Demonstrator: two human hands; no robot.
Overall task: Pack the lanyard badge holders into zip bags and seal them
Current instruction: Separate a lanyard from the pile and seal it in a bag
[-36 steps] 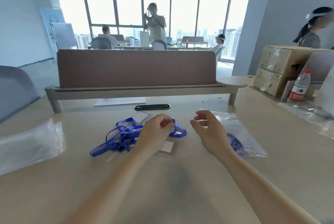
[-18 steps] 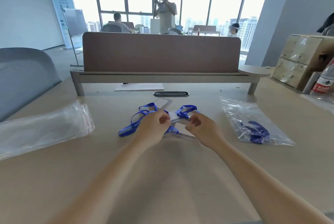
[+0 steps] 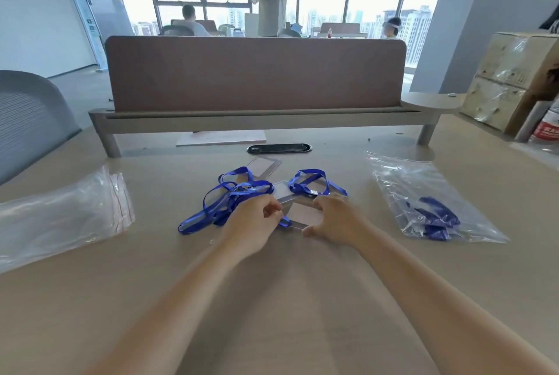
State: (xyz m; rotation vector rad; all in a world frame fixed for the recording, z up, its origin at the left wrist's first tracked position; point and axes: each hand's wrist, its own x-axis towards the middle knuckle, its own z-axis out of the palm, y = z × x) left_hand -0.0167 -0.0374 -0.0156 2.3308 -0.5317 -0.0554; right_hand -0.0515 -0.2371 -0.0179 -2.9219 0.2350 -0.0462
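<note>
Both hands are on one clear badge holder point(image 3: 304, 213) mid-table: the left hand point(image 3: 252, 225) pinches its near corner, the right hand point(image 3: 332, 220) grips the far edge. I'd say she is picking it out; next, free its blue lanyard point(image 3: 230, 196) from the tangle. Empty zip bags point(image 3: 60, 217) lie well left, a filled bag point(image 3: 429, 202) right.

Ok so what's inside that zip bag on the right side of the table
The zip bag holds a bundled blue lanyard, visible through the clear plastic. Any badge holder attached to it cannot be made out; creases and glare hide it.
</note>
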